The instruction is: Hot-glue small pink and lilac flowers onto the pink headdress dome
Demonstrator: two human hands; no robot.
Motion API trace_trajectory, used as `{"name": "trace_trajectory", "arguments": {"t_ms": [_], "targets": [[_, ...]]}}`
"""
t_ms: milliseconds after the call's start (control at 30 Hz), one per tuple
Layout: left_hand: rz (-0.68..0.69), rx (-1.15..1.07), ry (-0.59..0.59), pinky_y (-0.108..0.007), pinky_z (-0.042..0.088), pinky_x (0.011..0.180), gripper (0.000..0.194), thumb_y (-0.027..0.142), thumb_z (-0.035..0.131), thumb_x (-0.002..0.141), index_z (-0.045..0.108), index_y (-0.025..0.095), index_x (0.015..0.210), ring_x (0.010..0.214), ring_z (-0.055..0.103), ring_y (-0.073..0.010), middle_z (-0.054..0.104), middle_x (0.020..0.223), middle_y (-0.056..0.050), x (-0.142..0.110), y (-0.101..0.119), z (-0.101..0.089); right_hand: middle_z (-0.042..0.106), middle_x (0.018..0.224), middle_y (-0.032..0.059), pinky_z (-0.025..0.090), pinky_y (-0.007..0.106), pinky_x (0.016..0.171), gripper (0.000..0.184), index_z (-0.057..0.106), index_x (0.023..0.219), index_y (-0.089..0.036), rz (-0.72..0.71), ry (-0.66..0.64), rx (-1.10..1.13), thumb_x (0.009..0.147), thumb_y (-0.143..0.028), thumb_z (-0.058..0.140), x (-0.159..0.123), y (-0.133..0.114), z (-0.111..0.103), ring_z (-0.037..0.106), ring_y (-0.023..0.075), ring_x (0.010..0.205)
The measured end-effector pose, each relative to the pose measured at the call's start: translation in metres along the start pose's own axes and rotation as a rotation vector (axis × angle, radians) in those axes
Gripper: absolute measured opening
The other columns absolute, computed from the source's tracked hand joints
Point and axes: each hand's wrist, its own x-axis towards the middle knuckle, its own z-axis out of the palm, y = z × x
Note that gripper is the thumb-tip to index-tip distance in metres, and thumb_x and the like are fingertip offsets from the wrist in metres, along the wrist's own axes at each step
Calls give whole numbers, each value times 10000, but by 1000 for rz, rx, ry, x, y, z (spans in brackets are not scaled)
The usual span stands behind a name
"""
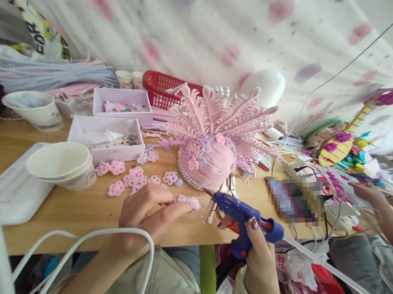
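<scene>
My right hand point(262, 262) grips a blue hot glue gun point(243, 219), with a clear glue stick point(321, 263) sticking out of its back. The gun's nozzle points up and left, close to a pink yarn-wrapped headpiece point(214, 168). Pink feathery plumes point(211, 115) fan out from the headpiece, small crocheted flowers cover its upper left, and pearls run along its lower edge. My left hand point(147, 215) is low over the table, fingers bent, with a small pink flower point(193, 203) at its fingertips. Loose pink and lilac flowers point(134, 176) lie beyond that hand.
Paper cups point(61, 165) and white boxes of beads point(107, 138) stand at left, with a red basket point(167, 89) behind. Scissors point(232, 184) lie beside the headpiece. White cables point(115, 232) cross in front. At right are another person's hands point(372, 197) and a power strip point(343, 216).
</scene>
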Motion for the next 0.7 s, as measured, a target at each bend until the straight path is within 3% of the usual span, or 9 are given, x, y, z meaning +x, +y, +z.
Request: {"name": "trace_trajectory", "arguments": {"t_ms": [67, 133, 200, 300, 400, 567, 700], "targets": [[-51, -19, 30, -236, 505, 671, 215, 187, 657, 920, 752, 366, 991, 691, 604, -110, 620, 784, 29, 10, 1, 7, 618, 543, 16, 319, 243, 305, 493, 705, 726, -164, 24, 20, 28, 731, -656, 722, 11, -1, -1, 383, 94, 329], [-194, -73, 27, -238, 491, 615, 124, 257, 665, 912, 772, 314, 885, 644, 577, -114, 608, 739, 20, 26, 0, 18, 627, 557, 30, 377, 250, 349, 537, 693, 680, -164, -16, 28, 81, 729, -699, 688, 25, -2, -2, 451, 113, 366], [-420, -191, -5, -255, 490, 598, 140, 334, 681, 881, 774, 274, 796, 640, 570, -130, 608, 723, 11, 44, -3, 31, 654, 591, 45, 430, 257, 403, 552, 674, 640, -174, -65, 34, 137, 719, -720, 674, 39, -2, -5, 531, 142, 433], [-776, -437, -43, -253, 444, 530, 187, 415, 794, 732, 776, 229, 741, 587, 543, -133, 624, 657, 11, 67, -12, 53, 666, 584, 45, 408, 263, 385, 559, 660, 634, -181, -75, 80, 172, 719, -734, 652, 55, 2, -10, 541, 155, 430], [-993, -652, -65, -248, 454, 572, 290, 409, 885, 579, 773, 188, 730, 596, 576, -136, 668, 614, 2, 82, -20, 67, 661, 564, 44, 370, 264, 361, 551, 658, 647, -177, -71, 147, 156, 712, -725, 655, 61, 7, -14, 532, 152, 403], [-1051, -752, -68, -240, 425, 564, 343, 377, 917, 477, 758, 159, 689, 566, 560, -119, 669, 587, 0, 85, -24, 76, 624, 537, -1, 328, 237, 361, 476, 649, 683, -180, -42, 241, 202, 775, -646, 652, 60, 16, -15, 489, 120, 383], [-1066, -764, -68, -236, 401, 540, 347, 350, 899, 472, 751, 138, 702, 540, 537, -110, 645, 555, 7, 83, -25, 80, 655, 542, 24, 376, 252, 373, 508, 662, 656, -177, 8, 211, 256, 694, -682, 698, 64, 25, -19, 542, 154, 421]]}}
